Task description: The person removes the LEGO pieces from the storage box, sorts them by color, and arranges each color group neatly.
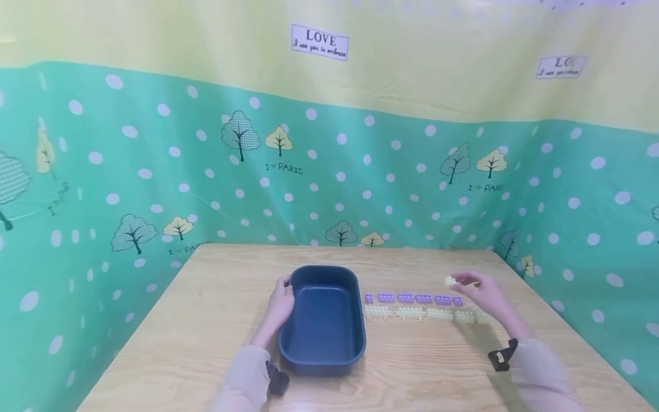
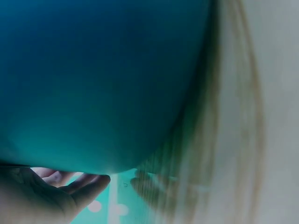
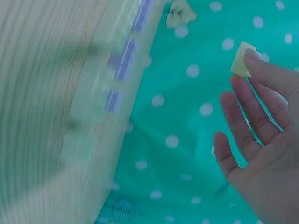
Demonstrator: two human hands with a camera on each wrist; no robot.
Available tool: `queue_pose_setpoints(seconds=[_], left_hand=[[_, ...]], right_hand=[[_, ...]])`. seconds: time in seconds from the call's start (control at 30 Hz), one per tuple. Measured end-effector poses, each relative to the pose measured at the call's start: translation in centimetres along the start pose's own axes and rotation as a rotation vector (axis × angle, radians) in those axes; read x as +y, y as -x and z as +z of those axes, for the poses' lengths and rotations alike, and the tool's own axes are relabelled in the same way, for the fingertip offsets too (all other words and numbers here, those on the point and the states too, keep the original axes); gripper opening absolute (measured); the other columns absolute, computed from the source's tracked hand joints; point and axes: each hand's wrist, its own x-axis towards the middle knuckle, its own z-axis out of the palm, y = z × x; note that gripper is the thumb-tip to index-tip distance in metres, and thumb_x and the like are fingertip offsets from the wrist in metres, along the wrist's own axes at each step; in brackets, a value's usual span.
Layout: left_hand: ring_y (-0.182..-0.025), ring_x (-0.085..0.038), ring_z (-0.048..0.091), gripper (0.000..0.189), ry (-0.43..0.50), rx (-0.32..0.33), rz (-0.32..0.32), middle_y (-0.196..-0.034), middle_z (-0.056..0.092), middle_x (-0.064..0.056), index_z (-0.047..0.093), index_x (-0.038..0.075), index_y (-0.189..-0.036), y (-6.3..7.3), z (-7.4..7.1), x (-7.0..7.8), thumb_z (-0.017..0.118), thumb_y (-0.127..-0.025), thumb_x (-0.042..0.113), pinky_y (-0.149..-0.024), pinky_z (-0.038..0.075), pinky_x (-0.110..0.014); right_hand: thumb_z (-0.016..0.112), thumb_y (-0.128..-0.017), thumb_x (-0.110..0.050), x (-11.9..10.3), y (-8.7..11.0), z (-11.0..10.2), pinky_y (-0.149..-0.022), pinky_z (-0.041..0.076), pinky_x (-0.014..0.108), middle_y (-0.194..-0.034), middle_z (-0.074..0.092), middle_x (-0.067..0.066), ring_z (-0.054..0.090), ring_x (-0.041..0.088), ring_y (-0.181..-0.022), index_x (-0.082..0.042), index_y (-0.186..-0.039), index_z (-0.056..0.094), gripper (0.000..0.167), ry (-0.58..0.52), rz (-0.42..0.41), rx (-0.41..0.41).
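Observation:
A deep dark-blue bin stands on the wooden table, with its inside bare. My left hand grips the bin's left rim; in the left wrist view the bin's wall fills much of the picture above the fingers. Between thumb and fingers, my right hand pinches a small pale yellow building block, raised above the right end of the block rows. A row of purple building blocks lies right of the bin. Nearer to me runs a row of pale yellow building blocks.
The wooden table reaches back to a green and yellow curtain with dots and trees. Another curtain side hangs along the right. Dark camera mounts sit on both wrists.

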Motion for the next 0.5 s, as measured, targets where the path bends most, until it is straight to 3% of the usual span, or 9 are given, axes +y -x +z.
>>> queue_pose_setpoints(seconds=[0.27,0.37,0.5], left_hand=[[-0.132,-0.046,0.033,0.043,-0.032,-0.015,-0.015,-0.141,0.036,-0.032,0.029,-0.010,-0.138,0.0,-0.4,-0.3,0.028,-0.099,0.008,-0.111,0.029,-0.055],[-0.132,-0.046,0.032,0.043,-0.032,-0.023,-0.012,-0.141,0.035,-0.032,0.028,-0.010,-0.138,-0.1,-0.4,-0.3,0.027,-0.099,0.008,-0.111,0.029,-0.056],[-0.132,-0.046,0.033,0.043,-0.031,-0.028,0.001,-0.141,0.036,-0.032,0.029,-0.010,-0.138,-0.3,-0.1,-0.2,0.027,-0.099,0.008,-0.111,0.029,-0.055]], right_hand=[[0.060,-0.092,-0.029,2.8,0.3,-2.7,-0.075,0.054,0.035,-0.109,0.066,0.020,0.061,0.034,-0.098,0.002,-0.118,0.060,0.041,0.038,0.009,-0.040],[0.061,-0.091,-0.027,3.7,0.7,-3.2,-0.073,0.053,0.031,-0.107,0.066,0.020,0.061,0.033,-0.097,0.002,-0.117,0.061,0.039,0.067,0.023,-0.029],[0.065,-0.088,-0.023,4.7,1.6,-3.7,-0.072,0.054,0.035,-0.105,0.066,0.021,0.061,0.034,-0.093,0.003,-0.113,0.063,0.036,0.095,0.050,-0.004]])
